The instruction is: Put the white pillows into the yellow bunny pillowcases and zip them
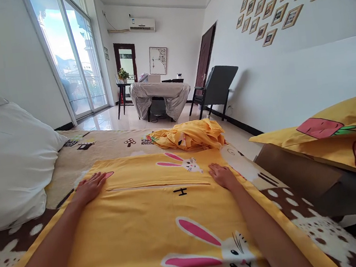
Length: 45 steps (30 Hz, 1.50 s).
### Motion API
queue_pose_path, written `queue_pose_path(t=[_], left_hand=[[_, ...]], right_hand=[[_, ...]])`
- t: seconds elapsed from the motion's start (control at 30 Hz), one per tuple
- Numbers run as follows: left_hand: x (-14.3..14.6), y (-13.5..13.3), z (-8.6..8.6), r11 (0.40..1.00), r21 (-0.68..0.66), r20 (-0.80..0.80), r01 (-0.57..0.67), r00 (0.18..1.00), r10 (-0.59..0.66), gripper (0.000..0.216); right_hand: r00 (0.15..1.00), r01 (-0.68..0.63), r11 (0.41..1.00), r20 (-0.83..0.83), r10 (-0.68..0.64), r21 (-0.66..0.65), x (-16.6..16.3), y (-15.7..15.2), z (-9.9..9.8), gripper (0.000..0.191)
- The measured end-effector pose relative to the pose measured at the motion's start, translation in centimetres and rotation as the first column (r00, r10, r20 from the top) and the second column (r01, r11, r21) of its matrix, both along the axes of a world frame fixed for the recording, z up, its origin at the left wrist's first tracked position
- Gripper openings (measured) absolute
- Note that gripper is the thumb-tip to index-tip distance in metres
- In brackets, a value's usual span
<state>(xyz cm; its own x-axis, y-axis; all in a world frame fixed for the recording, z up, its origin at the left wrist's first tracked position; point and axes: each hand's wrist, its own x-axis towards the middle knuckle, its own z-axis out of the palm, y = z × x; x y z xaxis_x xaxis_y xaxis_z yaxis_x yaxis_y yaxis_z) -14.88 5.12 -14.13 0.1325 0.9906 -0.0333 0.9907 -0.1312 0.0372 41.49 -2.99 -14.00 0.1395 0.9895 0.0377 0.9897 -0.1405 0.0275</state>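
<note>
A yellow pillowcase (138, 229) printed with white rabbits lies spread flat in front of me. A zipper (158, 186) runs across its upper part. My left hand (90, 186) rests flat near the far left corner, fingers stretched out over a printed red patch. Near the far right corner my right hand (221, 174) presses down on the cloth, palm low and fingers apart. Just beyond the pillowcase is a crumpled heap of yellow cloth (194, 134). Both forearms lie over the sides of the pillowcase.
The patterned blanket (107, 142) lies beneath everything. White pillows (9, 163) are at the left; yellow carrot-print pillows (326, 128) sit at the right, above a brown box (302, 170). Farther off stand a covered table (159, 90) and a dark chair (219, 85).
</note>
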Motion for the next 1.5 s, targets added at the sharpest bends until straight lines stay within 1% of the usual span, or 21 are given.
queue_pose_path(t=[0.07, 0.13, 0.17, 0.23, 0.3, 0.37, 0.4, 0.5, 0.57, 0.63, 0.67, 0.73, 0.83, 0.97, 1.07, 1.17, 1.3, 1.43, 1.5], left_hand=[[-1.5, -0.7, 0.6, 0.997, -0.009, -0.033, -0.083, 0.996, 0.082, 0.06], [-2.2, -1.2, 1.3, 0.991, -0.005, -0.064, -0.137, 0.989, 0.137, 0.059], [-2.2, -1.4, 1.6, 0.99, 0.008, -0.074, -0.143, 0.987, 0.143, 0.059], [-1.4, -1.6, 2.2, 0.994, 0.035, -0.079, -0.1, 0.992, 0.102, 0.058], [0.4, -1.5, 2.5, 0.999, 0.032, -0.065, -0.008, 0.998, 0.01, 0.058], [3.0, -1.3, 2.7, 0.995, -0.012, -0.035, 0.095, 0.995, -0.096, 0.058], [4.5, -1.2, 2.8, 0.989, -0.038, -0.015, 0.142, 0.99, -0.143, 0.058], [9.2, -1.0, 3.0, 0.96, -0.115, 0.046, 0.255, 0.967, -0.251, 0.059], [12.1, -1.0, 3.3, 0.935, -0.162, 0.08, 0.315, 0.949, -0.306, 0.059], [14.3, -1.2, 3.7, 0.905, -0.211, 0.103, 0.37, 0.929, -0.356, 0.059], [15.2, -1.3, 3.8, 0.89, -0.235, 0.111, 0.392, 0.92, -0.376, 0.059], [16.6, -1.3, 4.1, 0.866, -0.271, 0.124, 0.419, 0.908, -0.4, 0.06], [18.0, -1.0, 4.0, 0.856, -0.284, 0.145, 0.432, 0.902, -0.407, 0.061], [19.4, -0.1, 3.0, 0.853, -0.294, 0.17, 0.431, 0.902, -0.397, 0.064], [20.1, 0.2, 2.4, 0.85, -0.311, 0.172, 0.424, 0.905, -0.389, 0.073], [20.3, 0.2, 2.1, 0.849, -0.307, 0.172, 0.43, 0.903, -0.395, 0.083], [20.0, 0.4, 1.9, 0.85, -0.29, 0.172, 0.439, 0.898, -0.405, 0.09], [19.8, 0.8, 1.8, 0.867, -0.267, 0.167, 0.42, 0.907, -0.387, 0.09], [19.9, 1.2, 1.6, 0.879, -0.256, 0.16, 0.402, 0.914, -0.372, 0.088]], right_hand=[[0.999, 0.01, 1.0, 0.051, -0.011, 0.022, 1.3, -1.2, 0.6, 0.047], [0.995, 0.008, 0.999, 0.097, -0.012, 0.044, 1.7, -2.0, 1.4, 0.045], [0.993, 0.0, 0.998, 0.117, -0.007, 0.055, 1.5, -2.3, 1.8, 0.044], [0.988, -0.039, 0.997, 0.149, 0.028, 0.073, 0.3, -2.3, 2.7, 0.043], [0.981, -0.118, 0.991, 0.165, 0.105, 0.068, -1.9, -2.1, 3.5, 0.042], [0.96, -0.236, 0.971, 0.165, 0.227, 0.038, -5.1, -1.9, 4.2, 0.038], [0.94, -0.307, 0.952, 0.159, 0.3, 0.016, -6.9, -1.9, 4.5, 0.035], [0.85, -0.509, 0.86, 0.141, 0.508, -0.035, -12.6, -2.3, 4.9, 0.025], [0.785, -0.606, 0.794, 0.126, 0.606, -0.048, -15.9, -3.0, 4.8, 0.022], [0.741, -0.661, 0.748, 0.109, 0.662, -0.053, -18.4, -3.5, 4.5, 0.024], [0.73, -0.675, 0.736, 0.099, 0.676, -0.055, -19.3, -3.7, 4.3, 0.025], [0.727, -0.68, 0.731, 0.075, 0.683, -0.061, -20.4, -3.8, 3.9, 0.026], [0.743, -0.666, 0.743, 0.028, 0.669, -0.065, -20.9, -3.9, 3.3, 0.024], [0.766, -0.643, 0.765, -0.031, 0.642, -0.039, -20.6, -3.9, 2.9, 0.022], [0.782, -0.622, 0.782, -0.071, 0.62, -0.025, -20.4, -4.0, 2.7, 0.023], [0.792, -0.607, 0.794, -0.105, 0.601, -0.033, -20.3, -4.0, 2.6, 0.021], [0.798, -0.598, 0.8, -0.142, 0.586, -0.058, -20.3, -4.2, 2.8, 0.022], [0.796, -0.6, 0.795, -0.171, 0.581, -0.094, -20.3, -4.7, 3.4, 0.026], [0.786, -0.613, 0.78, -0.194, 0.587, -0.124, -20.3, -5.0, 3.7, 0.027]])
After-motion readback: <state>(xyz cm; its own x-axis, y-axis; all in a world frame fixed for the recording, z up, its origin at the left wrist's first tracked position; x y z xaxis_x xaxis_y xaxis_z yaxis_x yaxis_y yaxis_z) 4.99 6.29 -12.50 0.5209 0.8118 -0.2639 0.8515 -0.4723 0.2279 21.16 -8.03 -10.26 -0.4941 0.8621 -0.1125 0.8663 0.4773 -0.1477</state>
